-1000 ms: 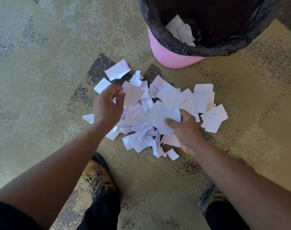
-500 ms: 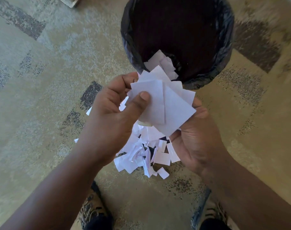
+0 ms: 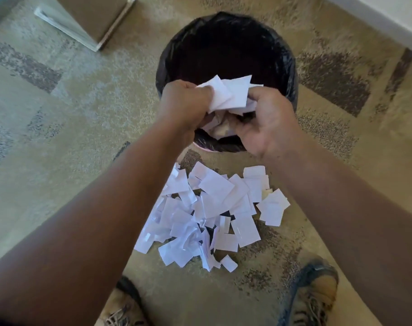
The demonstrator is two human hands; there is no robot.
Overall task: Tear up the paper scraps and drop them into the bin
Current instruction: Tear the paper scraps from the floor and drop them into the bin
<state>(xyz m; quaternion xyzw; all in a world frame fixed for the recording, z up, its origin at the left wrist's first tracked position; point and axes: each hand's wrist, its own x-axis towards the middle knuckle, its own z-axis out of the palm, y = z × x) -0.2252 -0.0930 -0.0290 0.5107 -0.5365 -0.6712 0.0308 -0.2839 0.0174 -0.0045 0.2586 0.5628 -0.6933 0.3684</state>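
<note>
Head view: left hand (image 3: 184, 102) and right hand (image 3: 268, 114) pinch a bunch of white paper scraps (image 3: 228, 92) over the black-lined round bin (image 3: 226, 38). Best to rip with hands kept above the opening, so pieces fall inside, not onto the patterned carpet (image 3: 71, 102).

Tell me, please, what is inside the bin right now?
The bin has a black liner. A few crumpled white scraps show near its front wall. The hands and the held paper cover part of the opening, and the bin's depths are too dark to read.
</note>
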